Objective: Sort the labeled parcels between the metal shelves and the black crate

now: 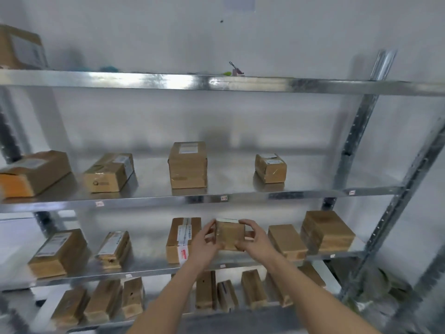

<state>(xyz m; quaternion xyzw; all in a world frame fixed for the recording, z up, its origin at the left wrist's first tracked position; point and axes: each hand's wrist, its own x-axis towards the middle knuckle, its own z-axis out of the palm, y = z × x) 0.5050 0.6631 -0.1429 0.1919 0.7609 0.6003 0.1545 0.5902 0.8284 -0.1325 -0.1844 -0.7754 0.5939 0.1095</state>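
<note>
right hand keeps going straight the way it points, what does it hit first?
The small parcel that the right hand already grips with the left hand. Beyond it, probably the taped parcel, though depth is unclear.

Parcel storeroom or small stockroom. Bare white wall [265, 32] behind galvanised metal shelves [168, 79] on slotted uprights [356, 131]. Brown cardboard parcels [187, 165] with shipping labels spaced along several tiers. Small tags [224, 198] stuck on the shelf edges.
</note>
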